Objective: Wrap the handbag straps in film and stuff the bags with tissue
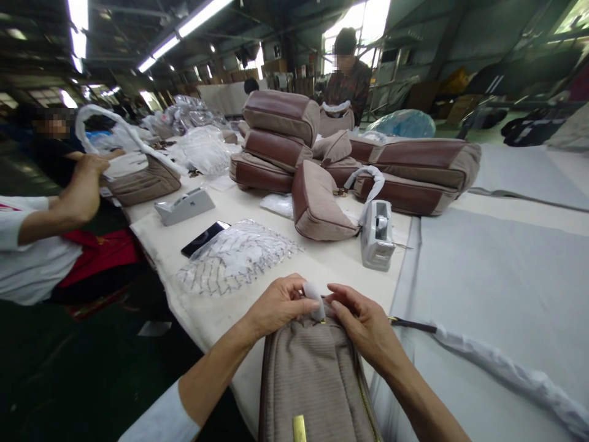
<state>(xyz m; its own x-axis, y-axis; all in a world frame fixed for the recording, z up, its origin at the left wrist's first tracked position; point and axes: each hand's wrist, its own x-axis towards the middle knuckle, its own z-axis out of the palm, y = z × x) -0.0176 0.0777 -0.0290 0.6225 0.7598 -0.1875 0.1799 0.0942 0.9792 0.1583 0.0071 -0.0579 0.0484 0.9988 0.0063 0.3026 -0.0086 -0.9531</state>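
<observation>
A taupe ribbed bag [317, 380] with dark trim, a gold zip and a gold plate lies before me at the table edge. At its far end my left hand [286, 304] pinches a small translucent white strip [313, 299] between thumb and fingers. My right hand [361, 313] is on the other side of the strip, fingers curved over the bag's end; what its fingertips hold, if anything, is hidden. Right of the bag, a wrapped strap [506, 368] with a dark end runs across the grey sheet.
Brown and taupe bags [280, 141] are stacked further back. Tape dispensers [377, 236] [185, 205], a phone [205, 238] and a clear plastic bag [237, 258] rest on the white table [193, 319]. People work at the left and behind the stack.
</observation>
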